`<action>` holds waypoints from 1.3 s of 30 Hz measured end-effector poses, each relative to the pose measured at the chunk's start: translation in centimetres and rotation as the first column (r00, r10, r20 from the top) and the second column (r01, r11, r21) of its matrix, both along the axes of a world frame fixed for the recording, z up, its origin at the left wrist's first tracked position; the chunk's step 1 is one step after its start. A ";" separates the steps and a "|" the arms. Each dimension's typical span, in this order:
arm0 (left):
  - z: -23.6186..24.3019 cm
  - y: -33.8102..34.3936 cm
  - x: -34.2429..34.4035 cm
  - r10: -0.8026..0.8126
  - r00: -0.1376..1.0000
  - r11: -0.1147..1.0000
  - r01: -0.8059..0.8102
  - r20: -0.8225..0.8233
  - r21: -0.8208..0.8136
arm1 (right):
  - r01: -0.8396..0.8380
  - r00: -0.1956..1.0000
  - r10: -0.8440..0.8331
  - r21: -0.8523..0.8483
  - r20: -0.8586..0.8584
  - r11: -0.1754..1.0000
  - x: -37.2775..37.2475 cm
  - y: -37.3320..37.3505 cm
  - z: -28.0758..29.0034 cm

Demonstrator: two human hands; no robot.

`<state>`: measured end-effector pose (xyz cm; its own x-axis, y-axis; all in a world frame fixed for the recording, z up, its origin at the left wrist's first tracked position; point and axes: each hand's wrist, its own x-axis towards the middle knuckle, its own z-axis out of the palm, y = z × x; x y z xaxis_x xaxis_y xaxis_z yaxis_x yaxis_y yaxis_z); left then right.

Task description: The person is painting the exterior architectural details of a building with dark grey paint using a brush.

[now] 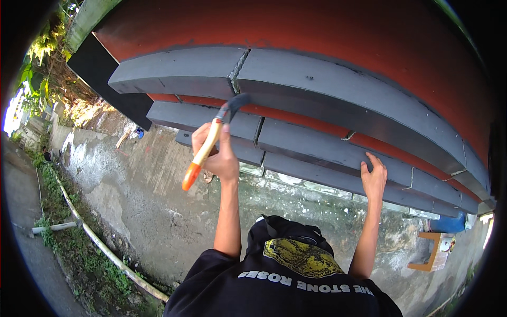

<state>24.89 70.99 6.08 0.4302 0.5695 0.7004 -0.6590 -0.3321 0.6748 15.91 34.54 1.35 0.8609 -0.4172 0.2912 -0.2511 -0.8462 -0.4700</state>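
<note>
My left hand (222, 158) holds a paintbrush (210, 138) with a pale wooden handle, orange end and dark bristles. The bristles are raised near the lower edge of the upper grey ledge (338, 87), beside an upright joint (237, 71); whether they touch it cannot be told. My right hand (374, 174) has its fingers apart, their tips at the middle grey ledge (311, 142). Red-painted surface (296, 21) shows above and between the stepped ledges.
Below lies stained concrete ground (148, 179). A long pale pipe (100, 243) runs beside weeds on the left, with plants beyond. An orange-brown object (428, 264) and a blue container (446, 224) stand at lower right. A dark panel (105, 90) is at upper left.
</note>
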 end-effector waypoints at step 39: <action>3.8 -1.2 -1.1 0.074 0.997 0.966 -0.071 0.000 -0.250 | 0.075 0.997 -0.074 0.027 -0.004 0.997 0.6 -0.4 -0.2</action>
<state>23.76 69.81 9.85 0.3754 0.7563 0.5359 -0.6462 -0.2009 0.7362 16.51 34.12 1.13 0.8279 -0.4880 0.2765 -0.3143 -0.8119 -0.4919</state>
